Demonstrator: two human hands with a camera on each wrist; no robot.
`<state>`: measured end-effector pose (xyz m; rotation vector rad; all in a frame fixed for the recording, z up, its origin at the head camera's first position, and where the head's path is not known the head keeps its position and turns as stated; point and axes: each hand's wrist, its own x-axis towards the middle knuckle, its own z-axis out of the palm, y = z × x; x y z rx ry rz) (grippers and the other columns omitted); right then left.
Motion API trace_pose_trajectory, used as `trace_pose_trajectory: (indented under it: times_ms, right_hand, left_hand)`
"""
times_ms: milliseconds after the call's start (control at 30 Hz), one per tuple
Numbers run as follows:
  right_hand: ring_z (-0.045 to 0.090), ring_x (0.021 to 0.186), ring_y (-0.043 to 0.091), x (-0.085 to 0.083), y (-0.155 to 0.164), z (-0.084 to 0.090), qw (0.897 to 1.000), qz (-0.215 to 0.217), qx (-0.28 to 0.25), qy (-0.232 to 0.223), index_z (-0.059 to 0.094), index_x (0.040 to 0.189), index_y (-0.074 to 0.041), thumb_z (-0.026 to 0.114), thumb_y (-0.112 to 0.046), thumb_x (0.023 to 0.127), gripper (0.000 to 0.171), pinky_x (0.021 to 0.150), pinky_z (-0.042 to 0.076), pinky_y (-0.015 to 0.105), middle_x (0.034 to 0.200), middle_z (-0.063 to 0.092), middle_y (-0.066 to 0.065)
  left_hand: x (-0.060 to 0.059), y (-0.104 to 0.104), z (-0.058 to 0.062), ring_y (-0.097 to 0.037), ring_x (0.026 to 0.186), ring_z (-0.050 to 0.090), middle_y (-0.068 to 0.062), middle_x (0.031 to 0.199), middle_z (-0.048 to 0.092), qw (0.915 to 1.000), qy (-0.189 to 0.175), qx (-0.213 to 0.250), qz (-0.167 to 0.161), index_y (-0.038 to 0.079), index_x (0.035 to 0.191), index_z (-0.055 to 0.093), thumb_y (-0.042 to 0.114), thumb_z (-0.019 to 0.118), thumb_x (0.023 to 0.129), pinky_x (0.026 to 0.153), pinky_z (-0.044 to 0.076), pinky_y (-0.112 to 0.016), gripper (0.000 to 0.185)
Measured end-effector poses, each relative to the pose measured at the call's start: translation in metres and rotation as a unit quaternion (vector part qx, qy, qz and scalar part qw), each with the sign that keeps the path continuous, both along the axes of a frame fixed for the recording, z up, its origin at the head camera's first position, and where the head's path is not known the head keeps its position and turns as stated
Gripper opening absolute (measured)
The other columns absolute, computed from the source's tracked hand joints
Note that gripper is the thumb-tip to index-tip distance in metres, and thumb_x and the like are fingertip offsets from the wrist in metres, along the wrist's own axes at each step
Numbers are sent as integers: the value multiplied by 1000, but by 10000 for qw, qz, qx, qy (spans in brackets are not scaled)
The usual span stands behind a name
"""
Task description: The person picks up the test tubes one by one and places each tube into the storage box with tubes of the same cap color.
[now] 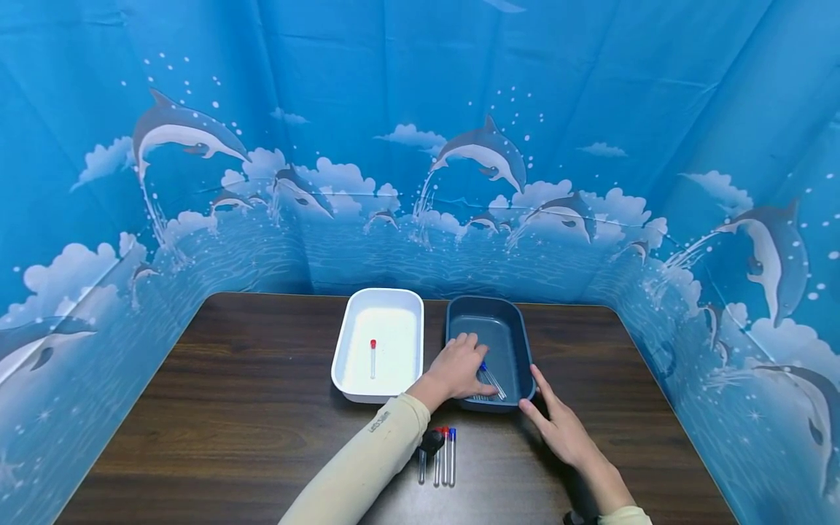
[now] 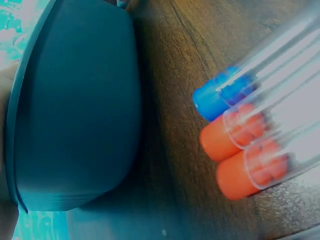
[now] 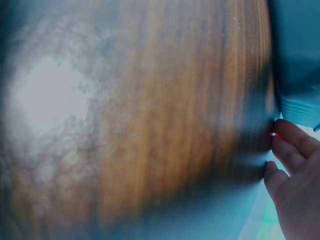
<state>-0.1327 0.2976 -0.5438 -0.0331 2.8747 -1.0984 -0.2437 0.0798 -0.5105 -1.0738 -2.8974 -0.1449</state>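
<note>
My left hand (image 1: 459, 367) reaches over the near left part of a dark blue tray (image 1: 523, 343), thumb and fingers spread apart. Capped clear tubes (image 1: 496, 383), at least one with a blue cap, lie in the tray beside the thumb, partly hidden by the hand. My right hand (image 1: 561, 426) touches the tray's near right corner with extended thumb and fingers; its fingertips (image 3: 282, 125) show beside the tray in the right wrist view. In front of the tray, several tubes (image 1: 445, 467) with red and blue caps lie side by side on the table, partly behind the left wrist.
To the left stands a white tray (image 1: 338, 364) holding one red-capped tube (image 1: 373, 359). Both trays sit near the far edge of the dark wooden table (image 1: 262, 394). A blue curtain (image 1: 367, 87) printed with dolphins surrounds the table's back and sides.
</note>
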Motion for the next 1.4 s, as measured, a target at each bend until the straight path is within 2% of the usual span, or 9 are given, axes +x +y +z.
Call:
trace_pose_trajectory:
  times_ms: [200,567,833,1000,1400]
  right_hand:
    - [39,133,48,1,0,0,10000,36,-26,37,6,156,-43,45,-50,101,68,96,31,70,150,37,25]
    - [39,133,48,1,0,1,10000,12,-7,60,6,157,-41,45,-49,101,68,96,31,71,150,36,26]
    - [38,132,50,0,0,3,10000,-42,18,-59,4,156,-43,44,-53,101,69,96,30,71,150,36,26]
    - [40,132,49,0,-1,1,10000,-54,44,-43,5,156,-42,45,-53,100,70,96,31,71,149,38,26]
    - [37,133,49,1,-2,1,10000,-45,70,-31,5,156,-42,45,-52,100,70,97,29,72,151,34,27]
  left_hand:
    - [2,-7,1,-15,99,41,-1,111,50,9984,24,555,-58,16,137,56,68,64,81,86,43,-31,77]
    - [10,-21,6,-12,91,38,4,103,45,9895,423,1326,-387,16,133,59,63,66,82,76,38,-26,70]
    - [28,-25,15,-11,95,38,4,107,47,9860,205,1567,-526,16,135,58,64,67,81,79,39,-27,72]
    - [41,-32,18,-11,97,38,4,110,47,9836,191,1668,-652,17,136,57,65,66,81,80,39,-27,74]
    - [73,-55,16,-9,99,37,8,109,45,9771,254,1953,-805,20,134,57,70,68,76,81,39,-27,77]
